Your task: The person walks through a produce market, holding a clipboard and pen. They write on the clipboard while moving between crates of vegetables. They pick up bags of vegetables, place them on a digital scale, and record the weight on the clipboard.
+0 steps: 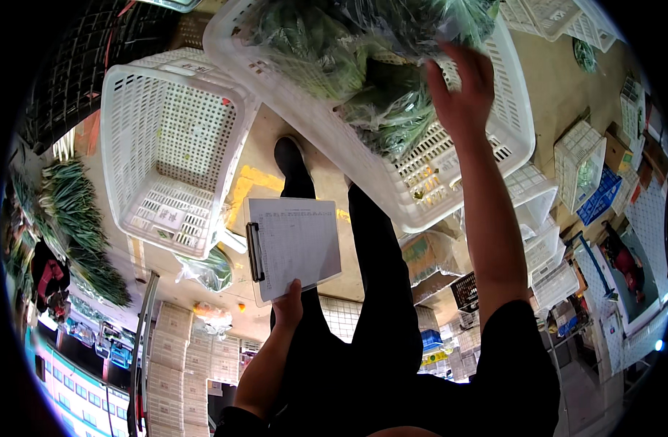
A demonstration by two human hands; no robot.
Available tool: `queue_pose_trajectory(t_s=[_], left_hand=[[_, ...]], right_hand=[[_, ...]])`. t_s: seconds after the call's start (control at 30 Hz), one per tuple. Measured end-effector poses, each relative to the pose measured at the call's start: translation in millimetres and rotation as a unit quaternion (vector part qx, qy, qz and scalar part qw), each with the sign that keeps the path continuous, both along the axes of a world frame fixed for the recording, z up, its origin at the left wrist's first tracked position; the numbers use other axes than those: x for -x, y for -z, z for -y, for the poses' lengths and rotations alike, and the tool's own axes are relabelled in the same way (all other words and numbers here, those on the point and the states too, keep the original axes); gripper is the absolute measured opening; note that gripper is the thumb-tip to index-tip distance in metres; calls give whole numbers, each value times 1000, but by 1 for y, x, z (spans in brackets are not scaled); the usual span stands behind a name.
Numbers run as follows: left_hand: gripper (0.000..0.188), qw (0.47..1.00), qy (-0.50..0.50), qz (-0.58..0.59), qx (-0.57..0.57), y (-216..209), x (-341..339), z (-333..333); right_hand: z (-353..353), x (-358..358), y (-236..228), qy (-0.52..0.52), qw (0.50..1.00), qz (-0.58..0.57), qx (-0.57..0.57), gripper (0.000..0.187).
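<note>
My left hand (pixel 288 306) grips the lower edge of a clipboard (pixel 297 244) carrying a printed paper form, held in front of my legs. My right hand (pixel 461 89) reaches over a large white plastic crate (pixel 519 109), thumb and fingers apart, with nothing held. Closest to it are clear plastic bags of leafy greens (pixel 396 109), heaped in the crate's far and middle part. Whether the fingertips touch the top bag I cannot tell. The crate's near right end shows its slotted bottom with a few leaf scraps.
Left of the bagged greens stands a white perforated crate (pixel 195 138) with small scraps inside. Bundles of green onions (pixel 82 226) lie at the far left. A bag of greens (pixel 206 268) rests on the floor. More white crates (pixel 534 197) stand at right.
</note>
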State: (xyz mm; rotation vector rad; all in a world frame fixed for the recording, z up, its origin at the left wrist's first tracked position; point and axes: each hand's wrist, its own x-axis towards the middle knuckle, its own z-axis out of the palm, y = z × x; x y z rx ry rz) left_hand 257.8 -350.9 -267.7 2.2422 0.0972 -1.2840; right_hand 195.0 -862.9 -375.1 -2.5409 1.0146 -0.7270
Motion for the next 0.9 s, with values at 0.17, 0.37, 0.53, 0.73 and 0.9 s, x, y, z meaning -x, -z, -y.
queue_pose_trajectory(t_s=[0.17, 0.37, 0.53, 0.73, 0.9], left_hand=[[35, 999, 53, -11, -5, 10, -4, -10], [37, 1000, 8, -20, -22, 5, -10, -6], [40, 999, 19, -16, -31, 3, -16, 4], [38, 996, 64, -18, -51, 7, -15, 17], [37, 997, 52, -10, -48, 1, -13, 17]], right_hand=[[-60, 132, 104, 302, 876, -68, -371, 78], [-85, 124, 184, 480, 753, 90, -441, 86], [-132, 131, 209, 487, 757, -128, -416, 91], [-124, 169, 274, 357, 756, 157, -526, 102], [-113, 170, 244, 425, 681, -122, -584, 66]])
